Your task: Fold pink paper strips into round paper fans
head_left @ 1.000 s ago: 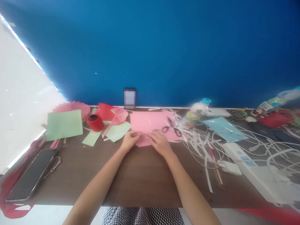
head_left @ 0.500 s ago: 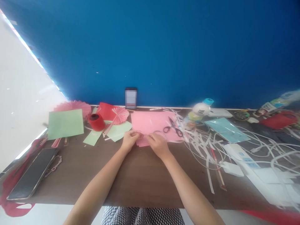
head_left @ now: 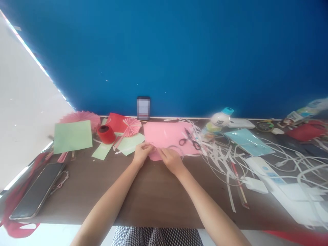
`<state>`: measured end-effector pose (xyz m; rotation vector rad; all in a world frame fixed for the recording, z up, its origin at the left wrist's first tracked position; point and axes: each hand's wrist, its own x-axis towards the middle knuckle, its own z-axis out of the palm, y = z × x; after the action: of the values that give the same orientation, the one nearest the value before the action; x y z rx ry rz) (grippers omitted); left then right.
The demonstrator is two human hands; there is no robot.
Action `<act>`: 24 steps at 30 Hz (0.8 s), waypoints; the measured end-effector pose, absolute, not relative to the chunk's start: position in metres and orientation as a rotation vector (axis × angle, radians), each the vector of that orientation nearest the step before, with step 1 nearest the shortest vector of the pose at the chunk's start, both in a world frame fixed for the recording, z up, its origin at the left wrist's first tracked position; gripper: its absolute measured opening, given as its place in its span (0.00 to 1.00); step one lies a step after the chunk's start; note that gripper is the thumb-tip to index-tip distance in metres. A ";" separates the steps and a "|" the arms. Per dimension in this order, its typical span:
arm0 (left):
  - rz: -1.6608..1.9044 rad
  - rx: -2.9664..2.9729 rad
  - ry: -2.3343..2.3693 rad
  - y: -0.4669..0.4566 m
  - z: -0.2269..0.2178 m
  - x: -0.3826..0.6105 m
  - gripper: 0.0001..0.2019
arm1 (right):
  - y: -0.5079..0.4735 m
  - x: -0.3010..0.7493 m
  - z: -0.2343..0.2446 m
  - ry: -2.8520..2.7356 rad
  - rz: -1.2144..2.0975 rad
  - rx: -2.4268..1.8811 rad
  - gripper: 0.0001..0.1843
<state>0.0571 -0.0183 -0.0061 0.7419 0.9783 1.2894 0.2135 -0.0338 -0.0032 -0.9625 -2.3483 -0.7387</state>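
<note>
My left hand (head_left: 141, 152) and my right hand (head_left: 171, 159) are close together on the near edge of a pink paper sheet (head_left: 166, 135) on the brown table (head_left: 153, 191). The fingers of both hands are curled and pinch a small folded piece of pink paper (head_left: 155, 155) between them. Scissors (head_left: 189, 139) with black handles lie on the pink sheet just right of my right hand.
Left are a green sheet (head_left: 72, 136), a red spool (head_left: 105, 133), pink paper fans (head_left: 131, 126) and a phone (head_left: 38, 190) at the table edge. A small phone (head_left: 143, 108) leans on the blue wall. White paper strips (head_left: 220, 157), cables, a bottle (head_left: 217, 121) and a power strip (head_left: 266, 171) crowd the right.
My right hand has slid a little left toward my left hand on the pink paper. The view has shifted slightly.
</note>
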 end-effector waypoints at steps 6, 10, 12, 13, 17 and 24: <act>1.311 0.703 0.949 -0.021 -0.005 0.059 0.14 | -0.033 0.213 -0.006 -2.341 -0.751 -0.974 0.13; 1.307 0.758 0.895 -0.024 -0.001 0.059 0.15 | -0.033 0.212 -0.006 -2.322 -0.755 -0.995 0.13; 1.311 0.782 0.925 -0.025 0.001 0.060 0.16 | -0.033 0.211 -0.006 -2.325 -0.778 -1.000 0.13; 1.319 0.793 0.954 -0.025 0.001 0.061 0.16 | -0.034 0.210 -0.006 -2.332 -0.792 -0.993 0.13; 1.347 0.838 1.049 -0.023 -0.002 0.062 0.16 | -0.035 0.210 -0.006 -2.339 -0.807 -0.957 0.14; 1.343 0.883 1.018 -0.022 -0.007 0.060 0.15 | -0.036 0.209 -0.007 -2.334 -0.761 -1.021 0.14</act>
<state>0.0605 -0.0220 -0.0068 0.8829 1.0179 1.3433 0.2088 -0.0358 -0.0075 -1.0214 -2.3338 -0.7613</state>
